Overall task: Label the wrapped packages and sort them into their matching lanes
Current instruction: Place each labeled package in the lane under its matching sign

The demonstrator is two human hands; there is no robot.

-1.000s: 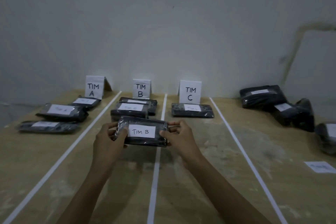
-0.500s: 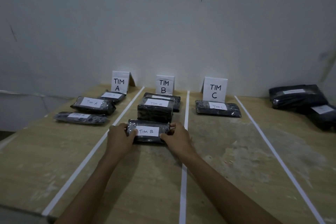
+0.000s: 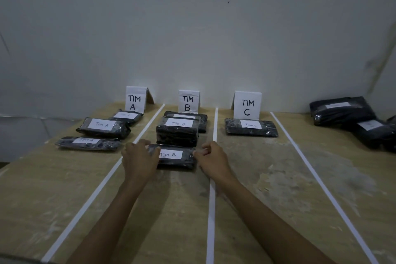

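Head view: a black wrapped TIM B package point(image 3: 171, 156) lies flat on the wooden worktop point(image 3: 353, 199), at the near end of the middle lane point(image 3: 171, 210). The left hand point(image 3: 139, 158) grips its left end, fingers curled over the top and reaching the edge of the label. The right hand point(image 3: 212, 158) pinches its right end with curled fingers.

Just behind it in the same lane sits a thick package point(image 3: 176, 133) labelled TIM B. Behind that is a flatter package point(image 3: 192, 119), partly hidden, in front of the TIM B sign point(image 3: 188, 102).

The left lane point(image 3: 42, 178), below the TIM A sign point(image 3: 135, 100), holds three labelled packages: a near package point(image 3: 87, 143), a mid package point(image 3: 102, 127) and a far package point(image 3: 128, 115). The right lane point(image 3: 257, 167), below the TIM C sign point(image 3: 247, 106), holds a single TIM C package point(image 3: 250, 127).

White tape lines point(image 3: 211, 210) divide the lanes. Beyond the rightmost line, a pile of black packages point(image 3: 342, 111) lies at the worktop's far right edge, their label writing too blurred to read.
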